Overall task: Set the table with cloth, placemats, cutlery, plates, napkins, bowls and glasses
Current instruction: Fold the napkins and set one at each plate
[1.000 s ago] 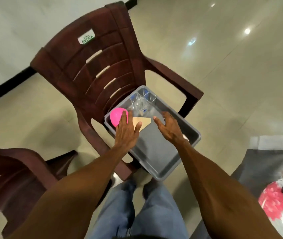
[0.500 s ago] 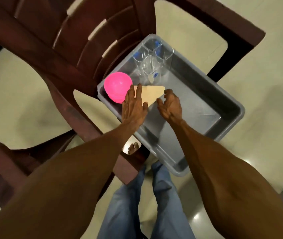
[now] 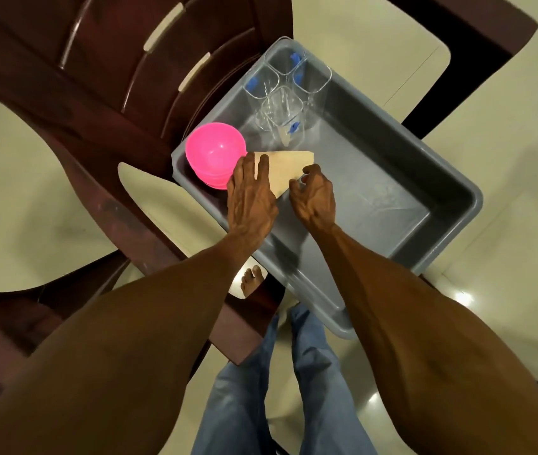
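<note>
Hidden and cut-off parts, seen from the head camera

The left hand (image 3: 250, 195) covers the near-left part of the tan napkins (image 3: 289, 170), and the curled fingers of the right hand (image 3: 314, 196) hide their near edge, so whether they pinch it cannot be told. How many pink bowls (image 3: 216, 153) are stacked is unclear. The brown plastic chair (image 3: 103, 93) runs off the top and left edges. The clear glasses (image 3: 282, 106) blur together; their count is uncertain.

Grey tub (image 3: 451, 205) sits on the brown chair (image 3: 103, 103); napkin (image 3: 289, 167) under both hands, pink bowls (image 3: 215, 152) left of them, glasses (image 3: 285, 90) (four, clear) beyond.
</note>
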